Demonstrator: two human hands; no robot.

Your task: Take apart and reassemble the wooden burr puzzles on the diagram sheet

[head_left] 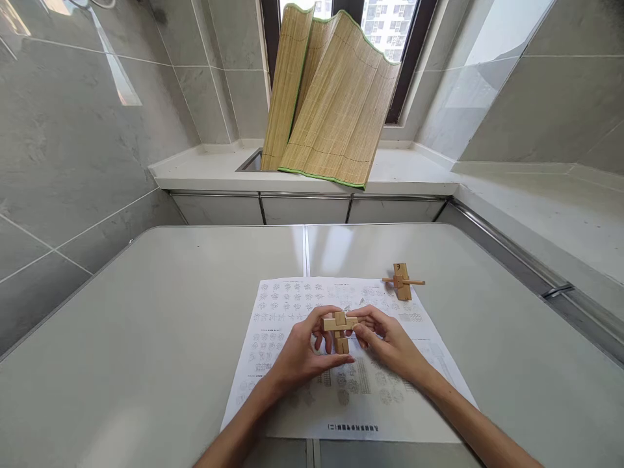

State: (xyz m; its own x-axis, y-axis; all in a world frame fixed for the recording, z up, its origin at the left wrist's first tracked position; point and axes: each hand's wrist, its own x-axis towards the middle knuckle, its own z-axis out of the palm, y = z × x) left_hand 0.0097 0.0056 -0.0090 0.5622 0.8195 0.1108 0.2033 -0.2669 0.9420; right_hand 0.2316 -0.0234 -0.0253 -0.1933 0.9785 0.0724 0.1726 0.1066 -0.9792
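Observation:
Between my two hands is a small wooden interlocking block puzzle (340, 324), pale in colour, with bars crossing one another. My left hand (312, 344) holds it from the left, thumb under the lower end and a finger along the top. At its right end, the thumb and fingertips of my right hand (377, 333) pinch a bar. The puzzle is held above a large printed instruction sheet (351, 428) covered with small diagrams. Some fingers are hidden behind the wood.
A second wooden piece group (402, 281), with a thin stick through it, lies at the sheet's upper right corner. The light tabletop (195, 312) spreads around. Behind it, a folded bamboo mat (336, 104) leans against the window above a white ledge (209, 170).

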